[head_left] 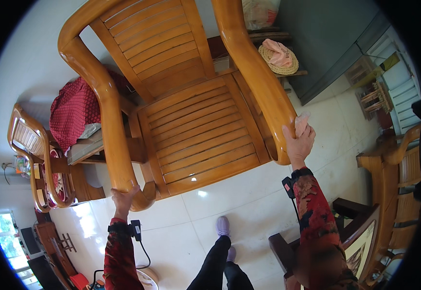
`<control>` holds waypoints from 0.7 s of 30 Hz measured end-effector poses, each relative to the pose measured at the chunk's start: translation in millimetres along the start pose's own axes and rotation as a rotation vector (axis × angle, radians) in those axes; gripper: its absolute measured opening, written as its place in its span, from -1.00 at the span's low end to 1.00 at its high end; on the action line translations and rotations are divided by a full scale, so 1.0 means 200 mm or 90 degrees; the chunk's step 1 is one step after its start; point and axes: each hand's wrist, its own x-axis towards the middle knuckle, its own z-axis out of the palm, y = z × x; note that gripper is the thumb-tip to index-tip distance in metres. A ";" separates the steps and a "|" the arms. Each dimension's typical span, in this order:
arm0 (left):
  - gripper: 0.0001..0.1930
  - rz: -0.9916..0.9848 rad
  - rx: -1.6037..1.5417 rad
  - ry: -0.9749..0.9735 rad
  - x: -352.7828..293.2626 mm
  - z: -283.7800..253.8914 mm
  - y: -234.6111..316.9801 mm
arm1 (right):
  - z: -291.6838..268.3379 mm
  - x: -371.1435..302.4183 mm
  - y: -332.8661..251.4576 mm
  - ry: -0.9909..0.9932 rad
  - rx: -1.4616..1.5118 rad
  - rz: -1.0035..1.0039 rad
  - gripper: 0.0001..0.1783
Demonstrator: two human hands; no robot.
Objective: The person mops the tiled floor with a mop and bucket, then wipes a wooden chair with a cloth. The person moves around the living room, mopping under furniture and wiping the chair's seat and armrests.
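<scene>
A large, glossy wooden armchair (pixel 198 137) with a slatted seat and back stands in front of me. My left hand (pixel 123 198) is closed around the front end of its left armrest (pixel 111 130). At the front of the right armrest (pixel 259 79), my right hand (pixel 299 146) holds a pale pink cloth (pixel 301 123) against the outer side of the wood. The fingers of this hand are partly hidden by the armrest and the cloth.
Left of the chair, a red patterned cloth (pixel 75 113) covers something beside a smaller wooden chair (pixel 29 140). A round woven mat (pixel 282 60) with a pink bag lies at the right. Dark-framed furniture (pixel 283 251) stands close by my right forearm; wooden seating (pixel 384 188) is farther right.
</scene>
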 end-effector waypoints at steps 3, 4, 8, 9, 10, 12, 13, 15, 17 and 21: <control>-0.01 0.043 -0.048 0.012 0.11 0.00 0.07 | 0.08 0.07 -0.08 0.002 -0.005 -0.007 -0.08; -0.02 0.040 0.004 0.020 0.15 0.01 0.09 | 0.11 0.09 -0.10 0.017 -0.002 -0.024 -0.08; 0.12 -0.009 0.172 0.056 0.23 0.08 0.10 | 0.20 0.22 -0.16 0.033 -0.001 -0.039 -0.09; 0.15 -0.017 0.176 0.059 0.26 0.09 0.10 | 0.21 0.25 -0.18 0.025 0.003 -0.038 -0.09; 0.17 -0.044 0.186 0.038 0.28 0.10 0.11 | 0.21 0.26 -0.19 0.026 0.017 -0.051 -0.10; 0.20 -0.076 0.194 0.021 0.29 0.09 0.14 | 0.21 0.29 -0.24 0.022 0.049 -0.054 -0.10; 0.22 -0.083 0.194 0.011 0.29 0.08 0.17 | 0.20 0.30 -0.26 0.014 0.066 -0.039 -0.11; 0.16 -0.105 0.175 -0.010 0.28 0.05 0.22 | 0.17 0.31 -0.30 -0.004 0.062 -0.030 -0.10; 0.18 -0.082 0.155 -0.022 0.30 0.02 0.25 | 0.14 0.30 -0.31 -0.034 0.036 -0.013 -0.06; 0.15 -0.087 0.154 -0.028 0.31 0.01 0.29 | 0.18 0.30 -0.31 -0.021 0.033 -0.028 -0.03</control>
